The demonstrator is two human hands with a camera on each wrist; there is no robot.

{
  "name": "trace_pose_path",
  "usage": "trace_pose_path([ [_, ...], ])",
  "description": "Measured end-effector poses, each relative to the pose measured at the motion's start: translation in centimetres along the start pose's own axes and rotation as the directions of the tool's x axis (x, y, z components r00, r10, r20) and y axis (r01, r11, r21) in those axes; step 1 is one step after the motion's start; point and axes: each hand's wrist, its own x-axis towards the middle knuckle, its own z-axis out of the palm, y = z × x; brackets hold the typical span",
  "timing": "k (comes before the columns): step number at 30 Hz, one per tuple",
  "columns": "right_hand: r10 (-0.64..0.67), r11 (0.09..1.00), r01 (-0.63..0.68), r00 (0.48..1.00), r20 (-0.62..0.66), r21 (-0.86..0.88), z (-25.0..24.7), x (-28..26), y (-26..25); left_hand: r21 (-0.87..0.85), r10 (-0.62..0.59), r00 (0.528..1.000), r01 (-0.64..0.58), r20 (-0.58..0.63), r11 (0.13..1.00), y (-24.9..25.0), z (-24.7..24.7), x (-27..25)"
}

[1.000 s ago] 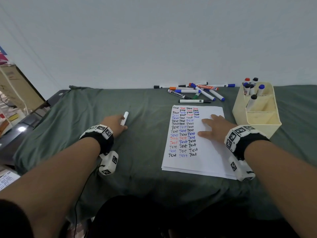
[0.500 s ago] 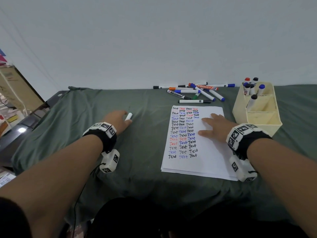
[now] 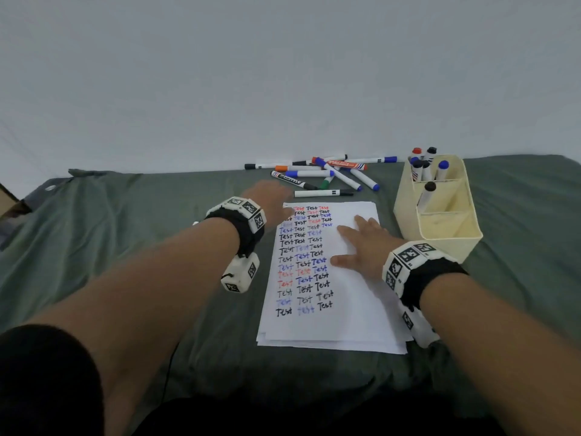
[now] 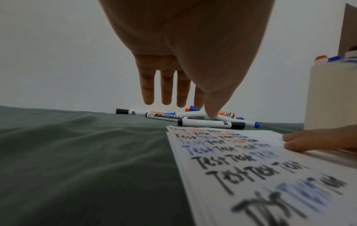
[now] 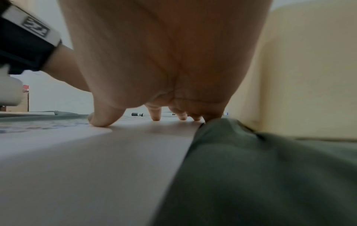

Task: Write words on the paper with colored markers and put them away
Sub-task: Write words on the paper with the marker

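Fingers (image 4: 147, 85) of the left hand (image 3: 270, 196) hang straight and slightly spread, holding nothing, above the green cloth (image 3: 132, 247) at the top left corner of the paper (image 3: 345, 316). Just beyond the fingertips lies a loose pile of markers (image 3: 323, 174) with black, blue, orange and green caps. Nearest the hand is a black-capped marker (image 4: 210, 123), lying crosswise right along the top edge of the paper; the wrist view shows the fingertips above the pile, not touching it.

The right hand (image 3: 364, 247) lies flat on the paper, to the right of the left hand, fingers (image 5: 155, 113) straight and spread, thumb and fingertips pressing on the sheet near its right edge. It grips nothing. To the left of this hand the paper carries rows of the word "Test" in black, blue and red. The paper is the top of a thin stack of sheets on the cloth-covered surface.

Just right of the right hand, close beside the wrist, stands a cream holder (image 3: 452, 228) with several compartments. Its far compartments hold upright markers with red, black and blue caps; one black-capped marker leans in the middle compartment, and the nearest compartment shows only its pale floor. A white wall (image 3: 283, 73) rises directly behind the markers and the holder.
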Motion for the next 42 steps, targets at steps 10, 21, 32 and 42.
trace_pose_path([
  [10, 0.013, 0.996, -0.011, 1.000, -0.023, 0.091, 0.1, 0.6, 0.3, 0.071, 0.045, 0.994, -0.053, 0.104, 0.996, 2.3, 1.0, 5.9],
  [21, 0.000, 0.990, 0.030, 0.977, -0.214, 0.135, -1.1, -0.3, -0.2, -0.105, 0.027, 1.000, -0.027, -0.002, 0.994, 0.8, 1.7, 4.7],
  [32, -0.081, 0.994, 0.103, 0.911, -0.404, 0.034, -2.9, -1.8, -0.8, -0.238, 0.350, 0.842, -0.470, -0.411, 0.850, 3.2, 0.5, -3.8],
  [42, -0.088, 0.955, 0.217, 0.857, -0.507, 0.201, -2.6, -2.4, -1.1, -0.327, 0.271, 0.943, -0.322, -0.194, 0.889, 2.9, 1.4, -4.6],
])
